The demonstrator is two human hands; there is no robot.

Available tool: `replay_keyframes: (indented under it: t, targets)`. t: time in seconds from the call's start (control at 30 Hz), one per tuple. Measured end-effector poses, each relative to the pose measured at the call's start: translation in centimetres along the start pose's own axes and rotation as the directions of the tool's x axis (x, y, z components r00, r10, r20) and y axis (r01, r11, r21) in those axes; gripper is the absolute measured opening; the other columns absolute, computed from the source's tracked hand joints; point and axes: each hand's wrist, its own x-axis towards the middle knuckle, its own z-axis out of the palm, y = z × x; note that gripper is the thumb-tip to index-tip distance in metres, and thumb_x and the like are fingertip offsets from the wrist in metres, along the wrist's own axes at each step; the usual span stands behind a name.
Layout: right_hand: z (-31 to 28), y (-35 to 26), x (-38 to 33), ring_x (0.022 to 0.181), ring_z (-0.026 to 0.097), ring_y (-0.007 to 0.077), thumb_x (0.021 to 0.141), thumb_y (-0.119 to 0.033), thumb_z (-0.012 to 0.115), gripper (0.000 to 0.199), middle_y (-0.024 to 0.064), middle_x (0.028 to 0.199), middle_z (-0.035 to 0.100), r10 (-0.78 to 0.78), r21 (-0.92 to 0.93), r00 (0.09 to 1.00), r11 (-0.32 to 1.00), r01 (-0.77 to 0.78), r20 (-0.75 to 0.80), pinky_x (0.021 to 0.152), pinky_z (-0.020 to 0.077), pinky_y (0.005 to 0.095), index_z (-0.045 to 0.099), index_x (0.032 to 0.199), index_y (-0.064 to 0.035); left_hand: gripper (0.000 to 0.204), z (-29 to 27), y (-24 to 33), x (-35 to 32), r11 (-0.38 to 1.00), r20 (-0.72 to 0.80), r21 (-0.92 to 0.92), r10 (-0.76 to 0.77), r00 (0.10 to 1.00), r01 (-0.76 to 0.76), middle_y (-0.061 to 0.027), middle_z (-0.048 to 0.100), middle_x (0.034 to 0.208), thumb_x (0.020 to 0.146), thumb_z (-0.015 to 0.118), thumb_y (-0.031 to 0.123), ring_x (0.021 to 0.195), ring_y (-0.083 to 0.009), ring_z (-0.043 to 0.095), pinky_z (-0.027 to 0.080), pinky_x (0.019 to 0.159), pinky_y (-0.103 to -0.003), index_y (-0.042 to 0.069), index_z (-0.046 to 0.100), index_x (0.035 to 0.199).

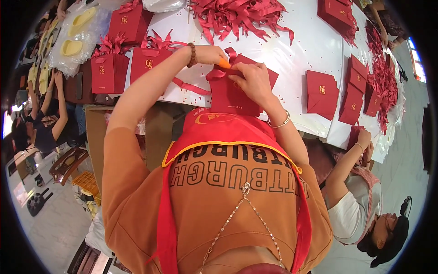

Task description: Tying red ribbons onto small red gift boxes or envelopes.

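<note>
Found red paper bag (232, 97) at near edge of white counter (297, 55). Observed right hand (256, 82) clamped on bag's top edge, left hand (211, 55) close beside, at red ribbon (217, 74), with grip impossible to tell. Noted loose ribbons (237, 17) heaped beyond.

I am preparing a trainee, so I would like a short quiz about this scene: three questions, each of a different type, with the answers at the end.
1. Multiple choice. What does the right hand touch?
A) a yellow slipper
B) a red bag
C) a cardboard box

2. True or false? The left hand has brown beads at its wrist.

3. Fill the gap. On the white table, the big heap of red ribbons lies ____ from the person than the touched bag.

Key: 1. B; 2. true; 3. farther.
</note>
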Motion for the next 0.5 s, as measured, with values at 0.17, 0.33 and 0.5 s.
replay_keyframes:
  t: [0.17,0.33,0.5]
  targets:
    - [0.4,0.0,0.0,0.067,0.056,0.021,0.073,-0.02,0.064,0.018,0.0052,0.067,0.06,-0.076,-0.012,0.997,0.997,0.075,-0.032,0.073,0.034,0.0343,0.063,0.089,-0.0114,0.014,-0.4,-2.6,2.7,0.999,0.101,-0.012,-0.033,0.994,0.034,0.0038,0.052,0.067,0.073,0.059,0.017,0.063,-0.0058,0.043,0.034,0.057,-0.023,0.004,0.064,0.077]
    - [-0.3,0.3,0.0,0.065,0.054,0.0218,0.073,-0.019,0.065,0.02,0.0058,0.07,0.061,0.015,0.151,1.0,0.988,-0.019,0.027,0.078,0.035,0.0347,0.063,0.09,-0.0097,0.013,0.6,-2.3,4.7,0.977,-0.196,-0.21,-0.07,0.978,0.028,0.0034,0.053,0.075,0.076,0.057,0.019,0.063,-0.0077,0.044,0.034,0.058,-0.024,0.008,0.063,0.078]
    - [0.2,0.9,0.1,0.066,0.058,0.0224,0.075,-0.019,0.063,0.021,0.0073,0.071,0.062,0.085,0.124,0.996,0.989,-0.086,0.009,0.068,0.0393,0.0354,0.063,0.095,-0.0113,0.031,2.2,-2.9,4.5,0.763,-0.423,-0.639,-0.245,0.872,-0.096,0.002,0.053,0.082,0.083,0.052,0.039,0.063,-0.0046,0.048,0.033,0.052,-0.019,0.013,0.057,0.099]
